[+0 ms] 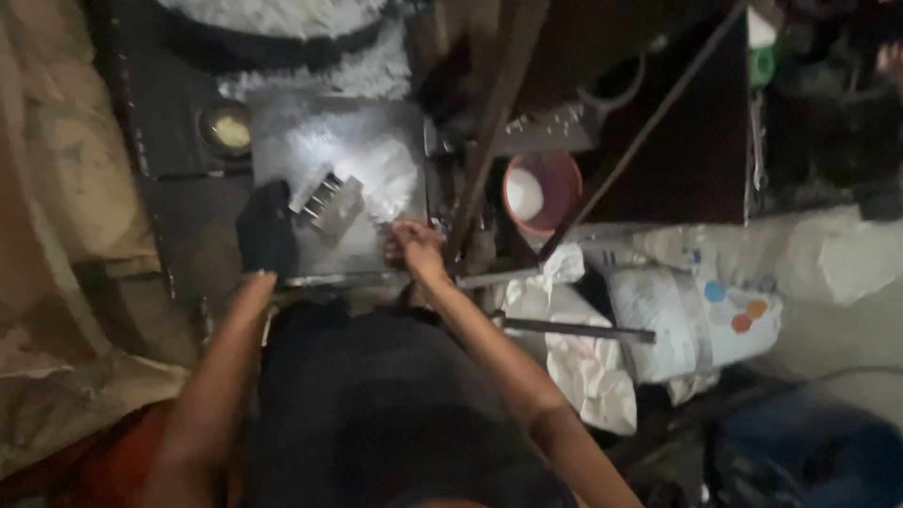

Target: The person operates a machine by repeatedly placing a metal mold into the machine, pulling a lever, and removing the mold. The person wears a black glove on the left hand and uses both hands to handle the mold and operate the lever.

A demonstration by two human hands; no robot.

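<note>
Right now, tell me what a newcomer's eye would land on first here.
The pale heap of white powder on the grey metal tray at centre stands out most. The dark-gloved left hand grips a slotted metal tool beside it. Right of them sits a reddish bowl holding more powder.

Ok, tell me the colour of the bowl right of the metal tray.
The bowl is reddish-pink, holding white powder; the head view shows it.

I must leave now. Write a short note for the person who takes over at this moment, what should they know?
Left hand, in a dark glove, grips a metal slotted tool resting on the metal plate.
Right hand, bare, touches the plate's near right edge, beside the white powder.
Powder lies heaped on the plate; a reddish bowl of it sits right.
Done or left: cannot tell.
</note>
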